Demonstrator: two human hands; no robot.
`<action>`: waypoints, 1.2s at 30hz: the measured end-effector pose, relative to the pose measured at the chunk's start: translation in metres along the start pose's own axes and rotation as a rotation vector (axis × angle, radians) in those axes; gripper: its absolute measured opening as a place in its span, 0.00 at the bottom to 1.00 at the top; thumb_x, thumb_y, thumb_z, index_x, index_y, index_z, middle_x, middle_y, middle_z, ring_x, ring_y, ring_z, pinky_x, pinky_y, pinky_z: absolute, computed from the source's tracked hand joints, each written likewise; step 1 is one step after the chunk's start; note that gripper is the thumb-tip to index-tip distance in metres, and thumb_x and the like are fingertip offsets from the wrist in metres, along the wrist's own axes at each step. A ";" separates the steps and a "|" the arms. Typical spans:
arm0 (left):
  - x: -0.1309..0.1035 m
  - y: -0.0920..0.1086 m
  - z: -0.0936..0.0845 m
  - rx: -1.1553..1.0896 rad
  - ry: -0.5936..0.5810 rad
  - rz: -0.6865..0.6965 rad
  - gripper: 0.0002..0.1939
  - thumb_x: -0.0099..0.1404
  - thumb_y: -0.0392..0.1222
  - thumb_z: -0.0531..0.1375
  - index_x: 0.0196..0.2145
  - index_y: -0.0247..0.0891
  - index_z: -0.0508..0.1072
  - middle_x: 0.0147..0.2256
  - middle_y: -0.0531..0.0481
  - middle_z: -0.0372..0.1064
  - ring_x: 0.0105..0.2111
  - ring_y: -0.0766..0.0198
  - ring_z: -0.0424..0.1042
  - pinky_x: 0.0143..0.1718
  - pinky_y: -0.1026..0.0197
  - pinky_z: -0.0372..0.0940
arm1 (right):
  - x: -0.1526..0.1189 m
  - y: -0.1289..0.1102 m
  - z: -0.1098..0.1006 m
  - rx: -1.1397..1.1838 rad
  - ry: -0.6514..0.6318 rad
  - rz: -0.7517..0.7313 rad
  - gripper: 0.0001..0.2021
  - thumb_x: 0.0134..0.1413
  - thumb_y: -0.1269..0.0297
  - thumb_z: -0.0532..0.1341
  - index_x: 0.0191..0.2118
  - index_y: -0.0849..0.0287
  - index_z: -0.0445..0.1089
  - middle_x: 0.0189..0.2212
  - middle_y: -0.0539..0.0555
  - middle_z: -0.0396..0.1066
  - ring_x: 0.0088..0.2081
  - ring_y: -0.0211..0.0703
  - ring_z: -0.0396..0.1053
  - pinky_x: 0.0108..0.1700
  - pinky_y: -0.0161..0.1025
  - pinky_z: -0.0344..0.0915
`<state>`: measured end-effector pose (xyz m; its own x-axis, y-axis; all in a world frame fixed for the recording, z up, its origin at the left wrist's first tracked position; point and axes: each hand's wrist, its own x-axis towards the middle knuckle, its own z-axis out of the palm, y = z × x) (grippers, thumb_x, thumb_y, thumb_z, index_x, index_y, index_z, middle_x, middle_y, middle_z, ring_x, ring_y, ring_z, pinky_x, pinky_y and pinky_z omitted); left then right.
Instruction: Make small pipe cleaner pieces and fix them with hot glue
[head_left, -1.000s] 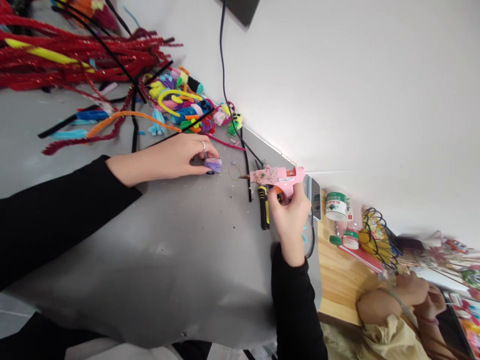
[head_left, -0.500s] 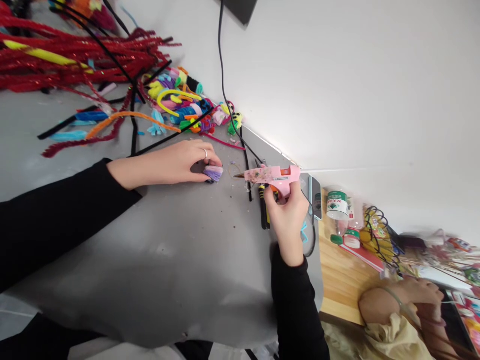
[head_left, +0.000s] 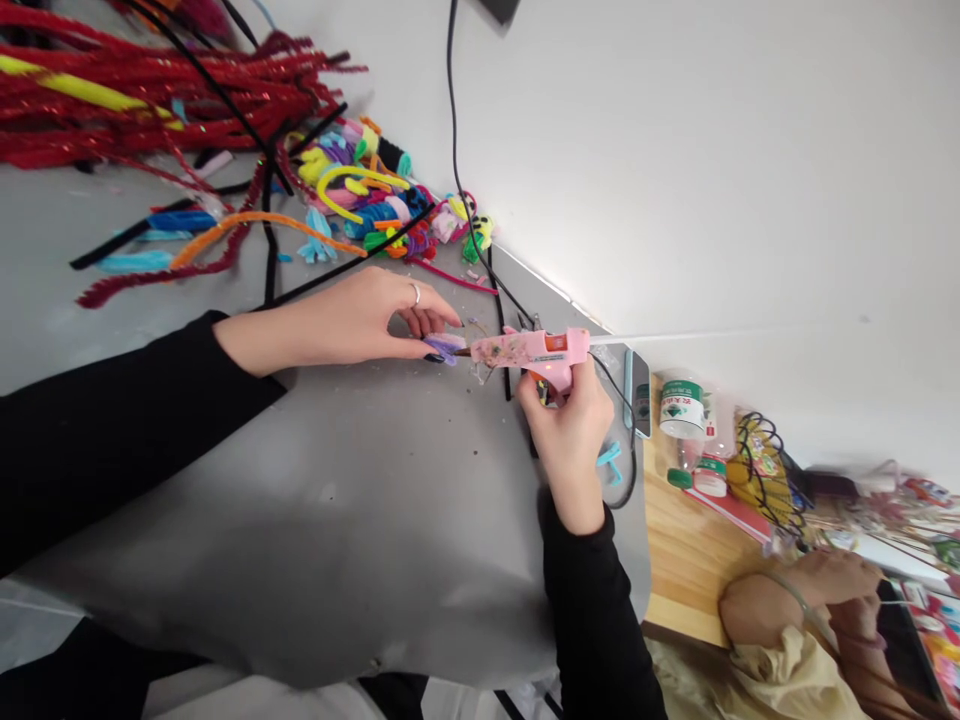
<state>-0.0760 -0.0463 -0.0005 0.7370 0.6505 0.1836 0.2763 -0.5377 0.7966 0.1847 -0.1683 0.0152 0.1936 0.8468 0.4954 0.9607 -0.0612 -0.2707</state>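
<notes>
My left hand (head_left: 375,320), with a ring on one finger, pinches a small purple fuzzy piece (head_left: 445,347) over the grey mat. In my right hand (head_left: 574,430) is a pink hot glue gun (head_left: 525,348), gripped by its handle. Its dark nozzle points left and meets the purple piece, or lies just in front of it. From the back of the gun a pale glue stick (head_left: 637,338) sticks out. Pliers beneath the gun are mostly hidden by it and by my right hand.
Red glittery pipe cleaners (head_left: 165,100) and small colourful fuzzy figures (head_left: 375,200) lie at upper left. A black cord (head_left: 453,110) runs down to the gun. A phone (head_left: 637,392) and plastic bottles (head_left: 681,408) are on the right. Beyond them is another person's arm (head_left: 765,605).
My right hand has brought the glue gun left, so its nozzle is now at the purple piece. My left fingers have shifted slightly right, with the upper fingers more extended.
</notes>
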 end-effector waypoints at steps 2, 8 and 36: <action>0.000 0.000 0.000 -0.041 0.013 -0.010 0.23 0.64 0.53 0.64 0.53 0.38 0.81 0.42 0.45 0.80 0.38 0.58 0.78 0.44 0.61 0.72 | 0.000 0.001 0.000 0.000 0.004 0.001 0.08 0.52 0.57 0.60 0.35 0.55 0.66 0.21 0.44 0.61 0.21 0.37 0.56 0.27 0.35 0.55; -0.001 0.002 0.003 -0.129 0.030 -0.021 0.24 0.64 0.55 0.66 0.52 0.38 0.81 0.41 0.45 0.80 0.38 0.58 0.79 0.46 0.59 0.74 | -0.001 0.003 0.003 -0.004 0.031 -0.018 0.12 0.53 0.58 0.58 0.40 0.57 0.72 0.20 0.43 0.59 0.20 0.37 0.55 0.27 0.35 0.54; -0.003 0.007 0.002 -0.182 0.045 -0.055 0.23 0.63 0.56 0.67 0.51 0.41 0.82 0.44 0.44 0.81 0.40 0.55 0.81 0.47 0.59 0.76 | -0.005 0.011 0.003 -0.010 0.020 0.004 0.16 0.54 0.61 0.58 0.46 0.59 0.74 0.19 0.42 0.57 0.21 0.38 0.54 0.28 0.34 0.57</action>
<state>-0.0752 -0.0531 0.0031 0.6942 0.7019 0.1593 0.1962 -0.3975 0.8964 0.1935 -0.1715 0.0073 0.2011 0.8356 0.5111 0.9619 -0.0697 -0.2644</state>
